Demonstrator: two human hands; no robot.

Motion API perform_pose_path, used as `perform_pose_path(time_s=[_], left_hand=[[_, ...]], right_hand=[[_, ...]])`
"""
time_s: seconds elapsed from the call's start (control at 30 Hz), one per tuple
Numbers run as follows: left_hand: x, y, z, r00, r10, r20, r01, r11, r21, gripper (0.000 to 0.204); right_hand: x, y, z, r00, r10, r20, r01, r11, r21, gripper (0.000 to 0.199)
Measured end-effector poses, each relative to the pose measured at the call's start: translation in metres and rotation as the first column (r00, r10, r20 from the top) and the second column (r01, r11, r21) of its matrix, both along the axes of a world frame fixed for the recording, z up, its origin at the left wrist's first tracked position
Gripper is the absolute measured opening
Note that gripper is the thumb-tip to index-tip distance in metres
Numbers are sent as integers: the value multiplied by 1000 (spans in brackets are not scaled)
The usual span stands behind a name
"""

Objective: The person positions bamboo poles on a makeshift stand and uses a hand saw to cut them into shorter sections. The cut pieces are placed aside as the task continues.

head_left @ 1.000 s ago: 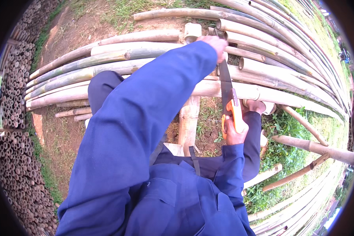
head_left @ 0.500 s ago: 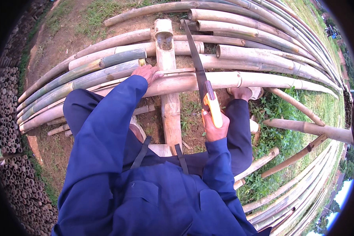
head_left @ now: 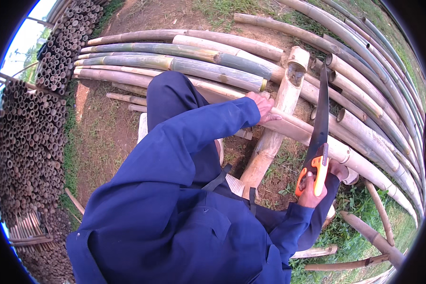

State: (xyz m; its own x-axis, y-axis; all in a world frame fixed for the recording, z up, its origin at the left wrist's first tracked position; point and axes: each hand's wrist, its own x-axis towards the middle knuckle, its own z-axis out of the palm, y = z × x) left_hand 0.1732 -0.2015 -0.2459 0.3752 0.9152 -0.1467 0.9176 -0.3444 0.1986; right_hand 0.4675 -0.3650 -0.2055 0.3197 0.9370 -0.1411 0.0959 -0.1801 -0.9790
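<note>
A pale bamboo pole (head_left: 296, 131) lies across a notched upright-ended bamboo support (head_left: 268, 146). My left hand (head_left: 262, 107) is closed over this pole, right by the support, its thumb toward the right. My right hand (head_left: 312, 193) grips the orange and dark handle of a handsaw (head_left: 321, 113). The saw's long dark blade points away from me and crosses the pole to the right of the support. Whether its teeth touch the bamboo cannot be made out. My right foot is partly visible beside the pole, near the saw handle.
Several green and tan bamboo poles (head_left: 194, 66) lie side by side on the left, beyond my knee. More long poles (head_left: 364, 125) fan out at right. Stacked bamboo pieces (head_left: 31, 137) fill the far left. A bamboo frame (head_left: 371, 233) stands over grass at lower right.
The whole view has swung to the left, so the poles and both hands appear farther right and tilted. My left hand stays on the pole, and the saw stays in my right hand.
</note>
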Motion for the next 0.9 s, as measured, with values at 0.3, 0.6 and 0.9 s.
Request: perform_pose_path(time_s=[0.3, 0.6, 0.9], left_hand=[[-12, 18, 27, 984, -178, -2, 177, 979, -97, 85], [-37, 48, 57, 985, -134, 108, 148, 980, -133, 88], [-32, -9, 83, 978, -205, 25, 203, 977, 65, 56]], right_hand=[[2, 1, 6, 1000, 16, -12, -16, 1000, -24, 4], [6, 2, 1, 999, 30, -44, -31, 999, -9, 3], [2, 1, 13, 998, 11, 54, -9, 999, -42, 7]])
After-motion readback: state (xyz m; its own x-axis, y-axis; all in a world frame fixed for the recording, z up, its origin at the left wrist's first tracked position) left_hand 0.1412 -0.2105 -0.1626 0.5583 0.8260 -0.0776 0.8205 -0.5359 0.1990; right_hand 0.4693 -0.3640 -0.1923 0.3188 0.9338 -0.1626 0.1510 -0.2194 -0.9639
